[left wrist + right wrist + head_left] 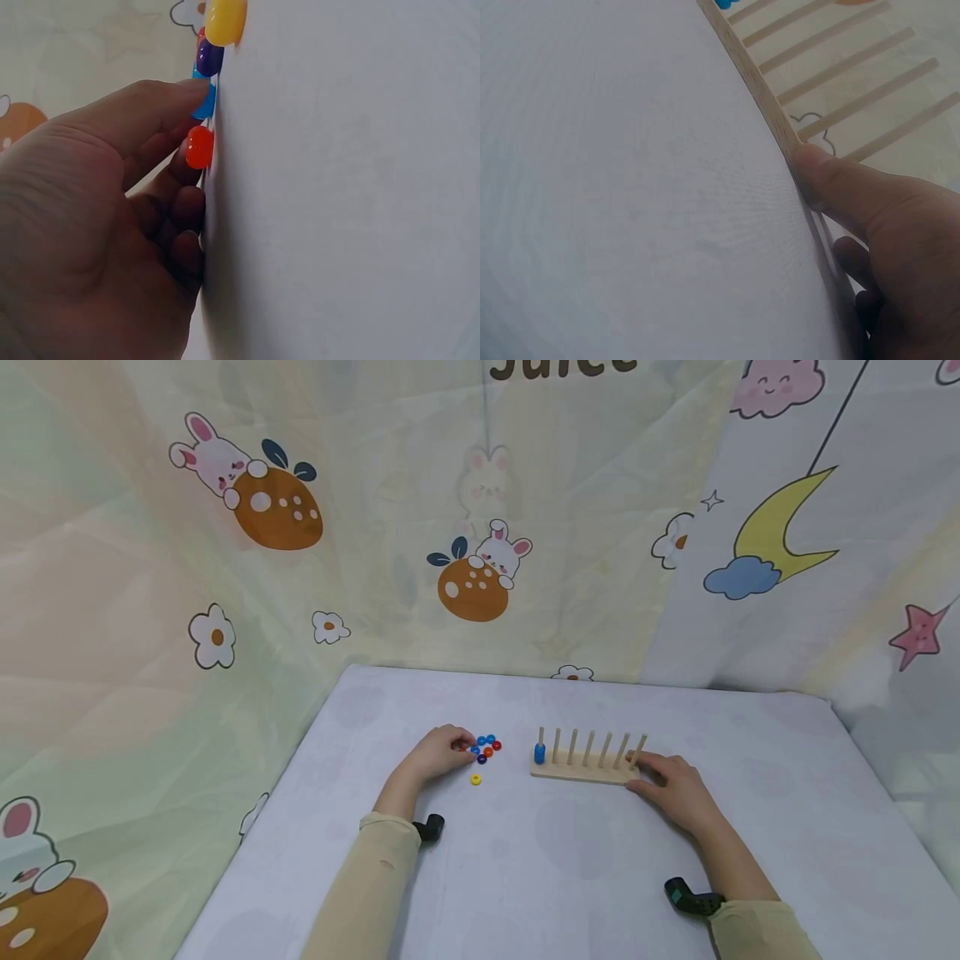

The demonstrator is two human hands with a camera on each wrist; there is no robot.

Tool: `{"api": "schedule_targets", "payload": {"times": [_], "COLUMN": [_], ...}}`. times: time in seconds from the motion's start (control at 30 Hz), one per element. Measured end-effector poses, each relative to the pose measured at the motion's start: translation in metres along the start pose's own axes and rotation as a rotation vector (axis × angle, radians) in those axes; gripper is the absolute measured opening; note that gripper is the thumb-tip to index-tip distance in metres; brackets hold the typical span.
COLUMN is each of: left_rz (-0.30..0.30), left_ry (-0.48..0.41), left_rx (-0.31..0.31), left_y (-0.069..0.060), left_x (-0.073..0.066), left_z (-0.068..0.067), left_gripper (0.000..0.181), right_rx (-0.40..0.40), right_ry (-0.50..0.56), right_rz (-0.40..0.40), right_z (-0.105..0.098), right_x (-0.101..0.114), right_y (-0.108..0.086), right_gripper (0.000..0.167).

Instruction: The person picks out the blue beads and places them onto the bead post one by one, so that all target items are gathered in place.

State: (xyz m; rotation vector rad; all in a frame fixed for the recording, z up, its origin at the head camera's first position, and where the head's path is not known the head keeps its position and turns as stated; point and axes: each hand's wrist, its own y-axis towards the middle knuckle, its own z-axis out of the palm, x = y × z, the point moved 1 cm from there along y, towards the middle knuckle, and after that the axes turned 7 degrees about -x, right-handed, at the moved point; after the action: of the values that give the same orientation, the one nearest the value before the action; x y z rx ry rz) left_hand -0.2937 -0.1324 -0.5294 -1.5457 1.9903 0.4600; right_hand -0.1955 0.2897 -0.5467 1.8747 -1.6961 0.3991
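My left hand point(442, 750) is at the left edge of a small group of beads on the table. Its thumb and a finger pinch a blue bead point(204, 106), partly hidden by the thumb. A red-orange bead point(199, 147) lies close beside the fingers. Near them are a dark purple bead point(482, 759) and a yellow bead point(476, 780). My right hand point(675, 785) grips the right end of a wooden peg board point(577, 772), thumb on its front edge. Blue beads point(540, 753) are stacked on the leftmost peg; the other pegs are bare.
A white cloth covers the table point(525, 877). Behind it hangs a printed fabric backdrop point(390, 527) with rabbits and flowers. A black wrist camera point(431, 828) sits on the left wrist, and another black camera point(690, 897) on the right.
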Motion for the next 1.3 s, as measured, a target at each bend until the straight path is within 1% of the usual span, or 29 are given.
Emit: {"api": "schedule_targets", "payload": {"times": [0.13,0.3,0.4,0.53,0.7,0.83,1.0,1.17,1.3], "left_rz": [0.0,-0.017,-0.023,-0.023,-0.02,-0.012,-0.004,0.029,0.06], "left_ry": [0.028,0.052,0.049,0.02,-0.006,-0.03,-0.072,-0.081,-0.116], "left_rx": [-0.018,-0.04,-0.042,-0.045,-0.058,-0.059,-0.058,-0.05,-0.038], "left_y": [0.0,0.0,0.0,-0.001,-0.003,-0.004,-0.005,-0.004,-0.005], "left_x": [-0.003,-0.003,-0.003,-0.003,-0.007,-0.015,-0.031,-0.046,-0.059], "left_z": [0.001,0.003,0.004,0.002,-0.001,-0.005,-0.013,-0.019,-0.021], "left_gripper": [0.02,0.018,0.018,0.017,0.015,0.016,0.018,0.02,0.02], "right_rx": [0.006,0.008,0.003,0.003,0.005,0.006,0.01,0.011,0.01], "right_ry": [0.001,0.003,0.005,0.004,0.0,0.001,0.002,0.002,0.001], "right_rz": [0.004,0.001,0.002,0.003,0.0,0.0,0.002,0.015,0.021], "right_z": [0.0,0.0,0.0,0.001,0.001,-0.001,-0.002,-0.001,0.0], "right_x": [0.0,0.001,0.0,-0.001,0.0,0.001,0.002,0.002,0.001], "right_y": [0.0,0.0,0.0,-0.001,-0.001,-0.001,0.0,0.0,0.0], "right_gripper": [0.058,0.059,0.058,0.058,0.057,0.057,0.058,0.059,0.059]}}
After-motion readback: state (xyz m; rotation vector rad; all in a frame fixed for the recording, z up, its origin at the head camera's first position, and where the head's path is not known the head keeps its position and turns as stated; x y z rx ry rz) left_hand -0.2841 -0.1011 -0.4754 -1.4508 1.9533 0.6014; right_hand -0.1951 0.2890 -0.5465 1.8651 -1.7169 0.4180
